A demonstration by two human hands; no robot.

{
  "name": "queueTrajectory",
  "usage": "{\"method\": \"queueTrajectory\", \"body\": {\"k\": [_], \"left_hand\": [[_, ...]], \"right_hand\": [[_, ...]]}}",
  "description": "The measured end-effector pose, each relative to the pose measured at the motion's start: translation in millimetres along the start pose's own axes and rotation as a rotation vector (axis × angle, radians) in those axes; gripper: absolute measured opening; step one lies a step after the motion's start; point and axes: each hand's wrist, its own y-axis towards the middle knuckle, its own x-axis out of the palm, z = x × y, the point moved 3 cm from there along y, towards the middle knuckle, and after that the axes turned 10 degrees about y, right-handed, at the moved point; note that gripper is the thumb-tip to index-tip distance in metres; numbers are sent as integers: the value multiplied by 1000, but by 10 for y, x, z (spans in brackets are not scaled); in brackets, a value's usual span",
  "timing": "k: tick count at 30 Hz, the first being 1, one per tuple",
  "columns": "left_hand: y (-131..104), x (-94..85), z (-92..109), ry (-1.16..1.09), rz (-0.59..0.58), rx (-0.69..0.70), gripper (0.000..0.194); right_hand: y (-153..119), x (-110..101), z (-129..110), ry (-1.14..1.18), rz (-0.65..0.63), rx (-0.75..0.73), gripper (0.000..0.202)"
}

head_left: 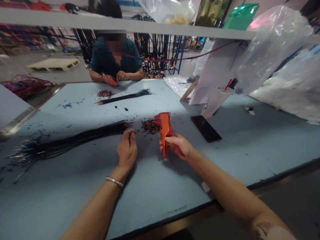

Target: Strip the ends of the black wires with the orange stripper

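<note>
My right hand (176, 144) is wrapped round an orange and red wire stripper (165, 125), its head tilted up and to the left. Just left of it, my left hand (128, 146) is pinched closed at the right end of a long bundle of black wires (85, 138); a dark wire end seems to show at its fingertips, too small to be sure. The bundle's far left end fans out into blue and silvery tips. A pile of short black and copper-coloured scraps (150, 126) lies on the table between the hands, behind the stripper.
Across the blue table (155, 193) a person (116, 60) holds a red tool beside another wire bundle (125, 96) and scrap pile (105, 93). A black phone (206, 128) lies at right, near a white holder (216, 101) with pens. A shelf (135, 25) crosses above; plastic bags (292, 80) fill the right.
</note>
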Motion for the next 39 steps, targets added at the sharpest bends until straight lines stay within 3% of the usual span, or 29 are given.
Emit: {"method": "queueTrajectory", "body": {"k": [9, 13, 20, 26, 30, 34, 36, 39], "left_hand": [[40, -46, -29, -33, 114, 95, 13], [31, -83, -74, -127, 219, 34, 19], [81, -56, -179, -252, 208, -130, 19], [121, -47, -204, -414, 300, -242, 13], [163, -166, -212, -427, 433, -187, 20], [154, -434, -142, -144, 588, 24, 21], [151, -505, -100, 12, 543, 158, 18], [163, -446, -88, 283, 309, 264, 14]], "right_hand": [[-38, 59, 122, 168, -87, 194, 21], [-43, 86, 221, 155, -161, 285, 20], [-26, 69, 259, 160, -160, 291, 22], [-22, 56, 266, 160, -179, 290, 21], [-10, 46, 274, 166, -186, 289, 23], [-4, 48, 271, 167, -180, 288, 24], [-5, 50, 268, 165, -179, 290, 23], [-8, 52, 264, 165, -180, 293, 22]]}}
